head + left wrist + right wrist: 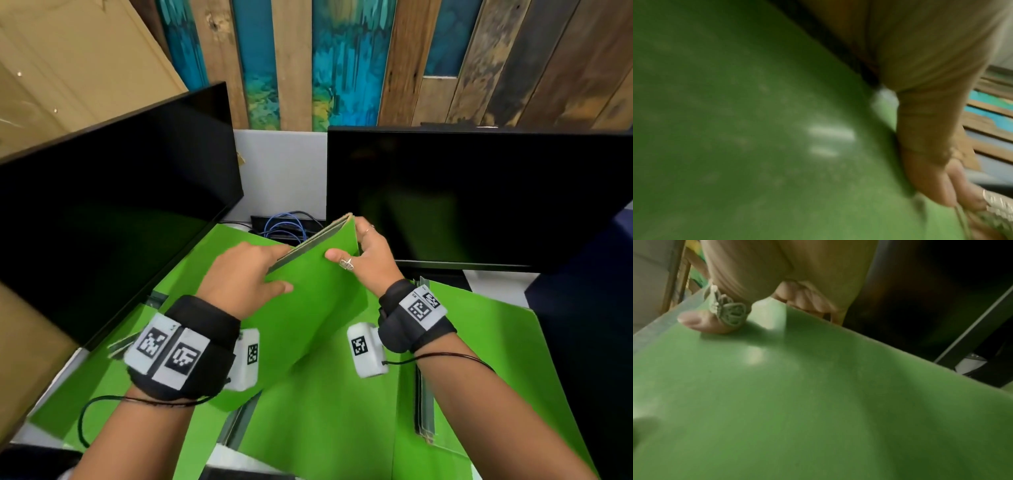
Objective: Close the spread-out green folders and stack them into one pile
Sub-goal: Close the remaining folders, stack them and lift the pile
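A closed green folder [308, 308] is held tilted above the desk, its top edge toward the monitors. My left hand [246, 274] grips its left edge, thumb on the front cover. My right hand [363, 253] pinches the top right corner, ringed thumb on the front, fingers behind. The folder's cover [756, 129] fills the blurred left wrist view beside my left hand [931, 138]. In the right wrist view my right hand's thumb [701, 322] presses on the folder's cover [818, 402]. More open green folders [342, 428] lie spread on the desk below, one at the right [486, 359], another at the left [102, 377].
Two dark monitors stand behind the desk, one at the left [113, 212] and one at the right [479, 195]. Blue cables [287, 226] lie between them. A wooden plank wall [342, 61] rises at the back. A dark object [589, 308] borders the right.
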`<state>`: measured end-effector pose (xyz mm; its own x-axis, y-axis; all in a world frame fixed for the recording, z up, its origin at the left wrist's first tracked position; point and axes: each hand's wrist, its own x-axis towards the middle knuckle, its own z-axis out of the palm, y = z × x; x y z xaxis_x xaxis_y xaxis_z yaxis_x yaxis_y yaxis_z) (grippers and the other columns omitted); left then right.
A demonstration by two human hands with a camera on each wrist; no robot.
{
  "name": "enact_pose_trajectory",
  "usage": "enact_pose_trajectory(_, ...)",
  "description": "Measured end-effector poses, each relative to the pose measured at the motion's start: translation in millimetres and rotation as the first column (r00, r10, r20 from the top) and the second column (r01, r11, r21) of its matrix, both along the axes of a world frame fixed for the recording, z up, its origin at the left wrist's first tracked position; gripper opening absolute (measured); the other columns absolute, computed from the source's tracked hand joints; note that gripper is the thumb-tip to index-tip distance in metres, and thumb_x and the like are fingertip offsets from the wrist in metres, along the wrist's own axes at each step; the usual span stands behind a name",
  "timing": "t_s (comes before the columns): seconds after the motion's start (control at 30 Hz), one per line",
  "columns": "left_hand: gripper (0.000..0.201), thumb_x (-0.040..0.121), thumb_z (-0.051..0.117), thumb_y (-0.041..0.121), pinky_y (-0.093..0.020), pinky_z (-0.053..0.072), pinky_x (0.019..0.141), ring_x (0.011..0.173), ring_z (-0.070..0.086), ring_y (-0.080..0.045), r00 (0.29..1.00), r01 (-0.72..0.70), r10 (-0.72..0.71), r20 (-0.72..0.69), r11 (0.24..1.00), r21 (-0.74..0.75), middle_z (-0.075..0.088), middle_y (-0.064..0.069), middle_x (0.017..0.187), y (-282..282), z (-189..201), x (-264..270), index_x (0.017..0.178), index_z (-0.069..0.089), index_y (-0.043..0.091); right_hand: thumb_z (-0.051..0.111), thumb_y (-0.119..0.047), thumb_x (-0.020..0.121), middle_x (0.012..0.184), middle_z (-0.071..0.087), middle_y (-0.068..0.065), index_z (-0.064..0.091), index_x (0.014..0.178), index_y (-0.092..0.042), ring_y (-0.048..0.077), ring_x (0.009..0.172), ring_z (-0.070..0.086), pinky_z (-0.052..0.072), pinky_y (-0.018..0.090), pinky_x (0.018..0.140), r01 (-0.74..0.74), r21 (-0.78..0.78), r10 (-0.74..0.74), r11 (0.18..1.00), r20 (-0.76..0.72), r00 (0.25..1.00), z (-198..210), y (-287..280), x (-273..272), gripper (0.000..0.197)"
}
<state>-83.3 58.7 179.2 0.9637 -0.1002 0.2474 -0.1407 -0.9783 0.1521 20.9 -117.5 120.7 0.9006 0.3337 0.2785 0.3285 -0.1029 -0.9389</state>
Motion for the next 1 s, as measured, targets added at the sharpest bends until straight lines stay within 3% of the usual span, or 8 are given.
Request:
enact_pose_trajectory(0.13, 0.036, 0.077, 0.068, 0.042, -0.029, 0.027, 0.057, 0.064, 0.038, -0.023, 0.997, 0.021, -0.019, 0.08, 0.999, -0.033, 0.029, 0.007, 0.051, -1, 21, 0, 0.103, 0.057, 0.019, 0.07, 0.002, 0.076, 0.096, 0.065, -0.004, 0.062, 0.106, -0.003, -0.012, 0.074, 0.064, 0.05, 0.006, 0.071, -0.059, -0.047, 0.058, 0.997, -0.021, 0.998, 15, -12, 3, 0.032)
enact_pose_trajectory(0.3, 0.058, 0.062, 0.056, 0.059, -0.037, 0.045, 0.068, 0.068, 0.055, -0.024, 0.986, 0.151, -0.114, 0.119, 0.913, -0.38, 0.061, -0.007, 0.07, 3, 24, 13, 0.101, 0.06, 0.017, 0.083, -0.046, 0.049, 0.109, 0.068, 0.007, 0.062, 0.113, -0.008, 0.014, 0.095, 0.065, 0.051, 0.028, 0.093, 0.092, -0.347, -0.102, 0.933, -0.01, 0.995, 10, -59, 13, 0.078)
enact_pose_trajectory(0.37, 0.063, 0.061, 0.059, 0.057, -0.036, 0.047, 0.085, 0.088, 0.061, -0.017, 0.98, 0.194, -0.147, 0.131, 0.834, -0.516, 0.069, -0.009, 0.095, 4, 18, 21, 0.112, 0.06, 0.019, 0.075, -0.07, 0.035, 0.112, 0.068, 0.008, 0.062, 0.113, -0.009, 0.02, 0.102, 0.064, 0.05, 0.035, 0.095, 0.223, -0.409, -0.24, 0.885, 0.011, 0.971, 2, -79, 17, 0.1)
enact_pose_trajectory(0.47, 0.054, 0.064, 0.074, 0.04, -0.024, 0.044, 0.096, 0.098, 0.058, -0.001, 0.976, 0.216, -0.172, 0.134, 0.684, -0.697, 0.068, -0.001, 0.106, -5, 13, 35, 0.113, 0.054, 0.024, 0.082, -0.052, 0.044, 0.094, 0.067, 0.008, 0.057, 0.086, -0.017, 0.024, 0.092, 0.064, 0.055, 0.028, 0.077, 0.408, -0.123, -0.423, 0.905, -0.146, 0.894, -8, -101, 18, 0.06)
enact_pose_trajectory(0.57, 0.043, 0.076, 0.073, 0.008, 0.005, 0.041, 0.077, 0.078, 0.055, 0.022, 0.985, 0.17, -0.075, 0.153, 0.509, -0.844, 0.061, 0.008, 0.097, -28, -2, 57, 0.115, 0.054, 0.012, 0.085, -0.06, 0.029, 0.1, 0.062, 0.007, 0.052, 0.097, -0.014, 0.019, 0.093, 0.06, 0.053, 0.029, 0.077, 0.473, 0.211, -0.369, 0.855, -0.394, 0.842, -20, -109, 15, 0.088)
enact_pose_trajectory(0.73, 0.043, 0.081, 0.067, 0.004, -0.009, 0.049, 0.087, 0.095, 0.062, -0.013, 0.999, 0.004, -0.041, -0.006, 0.234, -0.972, 0.062, -0.007, 0.113, -76, -46, 86, 0.12, 0.051, 0.002, 0.075, -0.047, 0.068, 0.121, 0.06, 0.008, 0.05, 0.12, -0.008, 0.023, 0.114, 0.055, 0.043, 0.037, 0.102, 0.562, -0.112, -0.572, 0.82, -0.226, 0.789, -25, -137, 1, 0.069)
enact_pose_trajectory(0.8, 0.046, 0.084, 0.064, 0.006, -0.031, 0.042, 0.105, 0.112, 0.056, -0.021, 0.993, -0.027, -0.105, -0.057, 0.269, -0.963, 0.057, -0.007, 0.121, -99, -60, 89, 0.126, 0.045, 0.005, 0.074, -0.036, 0.073, 0.111, 0.063, 0.006, 0.055, 0.113, -0.008, 0.022, 0.104, 0.058, 0.045, 0.04, 0.098, 0.638, -0.193, -0.666, 0.745, -0.159, 0.729, -27, -162, -5, 0.052)
enact_pose_trajectory(1.0, 0.084, 0.085, 0.056, 0.001, -0.033, 0.034, 0.111, 0.134, 0.038, -0.026, 0.788, -0.124, -0.319, -0.527, 0.756, -0.643, 0.03, -0.013, 0.15, -167, -121, 88, 0.147, -0.001, 0.003, 0.073, -0.052, 0.069, 0.107, 0.066, 0.014, 0.058, 0.11, -0.008, 0.031, 0.1, 0.062, 0.05, 0.039, 0.084, 0.679, -0.614, -0.892, 0.402, -0.096, 0.441, -69, -222, -21, 0.062)
